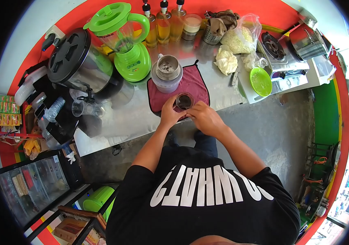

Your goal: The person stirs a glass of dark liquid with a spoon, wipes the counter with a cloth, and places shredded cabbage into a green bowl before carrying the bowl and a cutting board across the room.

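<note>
Two hands meet over one small glass cup (184, 101) at the near edge of a shiny steel counter (129, 118), which runs along a red and orange wall with a bare concrete floor (272, 134) below it.

Going left to right: stacked green packets (3, 110) sit far left, then one big steel pot with a black lid (74, 61), a couple of clear plastic cups (80, 108) lying in front of it, and one bright green blender (127, 41). Behind that stand three bottles of yellowish liquid (164, 22) in a row.

Mid-counter there's one dark red cloth (197, 83) spread flat, with a clear tub topped by a metal filter (167, 72) on its far part. The cup stands on the cloth's near edge, dark stuff inside. The person's left hand (169, 112) is curled around the cup's left side, fingers closed on it, and the right hand (205, 118) touches the cup's right side with fingers bent; can't really tell if that one is gripping or just resting against it.

Further right: one mesh holder with a rag (219, 26), a plastic bag of pale shreds (240, 36), one green plate (260, 81), a single-burner gas stove (278, 51) and one steel pot (307, 41) at the far right end.
</note>
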### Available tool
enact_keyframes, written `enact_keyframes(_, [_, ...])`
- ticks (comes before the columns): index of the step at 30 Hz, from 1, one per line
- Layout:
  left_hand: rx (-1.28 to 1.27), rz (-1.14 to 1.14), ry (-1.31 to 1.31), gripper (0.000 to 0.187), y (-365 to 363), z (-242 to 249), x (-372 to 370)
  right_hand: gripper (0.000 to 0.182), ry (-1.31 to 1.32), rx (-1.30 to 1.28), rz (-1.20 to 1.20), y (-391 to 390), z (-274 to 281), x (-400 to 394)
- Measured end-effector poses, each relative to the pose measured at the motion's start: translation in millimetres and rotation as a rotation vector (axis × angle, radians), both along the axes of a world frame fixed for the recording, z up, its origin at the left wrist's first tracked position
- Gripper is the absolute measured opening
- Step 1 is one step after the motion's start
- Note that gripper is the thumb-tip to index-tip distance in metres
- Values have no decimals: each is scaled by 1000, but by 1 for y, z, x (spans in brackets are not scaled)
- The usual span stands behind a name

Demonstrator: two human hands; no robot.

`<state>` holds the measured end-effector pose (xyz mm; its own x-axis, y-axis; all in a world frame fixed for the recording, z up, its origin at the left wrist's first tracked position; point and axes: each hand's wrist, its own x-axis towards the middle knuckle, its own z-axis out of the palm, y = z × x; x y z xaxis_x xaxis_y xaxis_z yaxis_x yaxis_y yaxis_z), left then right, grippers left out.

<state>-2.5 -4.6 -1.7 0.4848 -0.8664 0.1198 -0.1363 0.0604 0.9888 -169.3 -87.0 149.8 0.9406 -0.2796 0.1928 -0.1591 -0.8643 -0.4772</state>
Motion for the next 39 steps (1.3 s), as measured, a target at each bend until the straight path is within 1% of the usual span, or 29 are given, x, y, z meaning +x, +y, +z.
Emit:
enact_keyframes(2, [-1,16,-118,72,0,-9,1,21,3,62,-83,-6,9,-3])
enact_keyframes(3, [4,16,-117,72,0,-6,1,21,3,67,-82,-8,10,0])
enact_keyframes(5, [29,46,-219,69,0,-1,0,24,-73,84,-125,-15,10,5])
enact_keyframes(6, [28,46,-219,69,0,1,-1,24,-73,84,-125,-21,8,7])
enact_keyframes(8, [28,29,-193,67,-1,6,0,25,-64,-71,6,-33,0,10])
enact_keyframes(9, [28,29,-193,67,-1,6,0,25,-64,-71,6,-38,-2,11])
enact_keyframes(11, [33,19,-167,68,-1,7,1,26,18,-184,92,-45,-6,12])
enact_keyframes(15, [21,16,-135,68,-2,-1,1,27,104,-182,78,-34,-25,7])
enact_keyframes(17, [3,25,-183,70,-2,-12,3,18,22,-115,-28,-20,-36,8])
enact_keyframes(18, [8,23,-185,70,0,-12,5,18,20,-109,-29,-13,-41,10])
enact_keyframes(20, [29,34,-214,72,-2,-13,3,18,-76,173,-397,-3,-48,9])
enact_keyframes(21, [22,26,-207,72,-3,-10,2,18,-71,165,-406,1,-48,10])
enact_keyframes(23, [49,28,-224,72,-1,-4,3,27,-165,667,-752,5,-48,13])
enact_keyframes(24, [58,34,-184,72,-2,-5,1,27,-165,710,-808,5,-44,12])
enact_keyframes(25, [56,33,-183,72,-1,-6,1,27,-165,707,-809,2,-55,8])
enact_keyframes(26, [70,35,-248,70,0,-6,2,28,-221,785,-828,-2,-74,4])
enact_keyframes(27, [84,37,-315,69,0,-6,3,28,-280,862,-847,-3,-72,5])
enact_keyframes(28, [82,36,-315,69,0,-7,3,28,-282,861,-848,-4,-69,4])
enact_keyframes(30, [76,42,-313,70,0,-7,3,27,-288,1069,-926,-3,-57,0])
enact_keyframes(31, [76,41,-314,70,-1,-7,3,27,-289,1070,-926,-4,-55,-1])
enact_keyframes(33, [78,31,-304,70,0,-5,3,25,-337,1160,-902,-4,-54,-5])
enact_keyframes(37, [91,48,-298,68,0,-3,1,27,-310,1144,-847,-10,-46,-16])
enact_keyframes(39, [67,58,-231,69,-1,-3,0,24,-214,864,-786,-12,-35,-20])
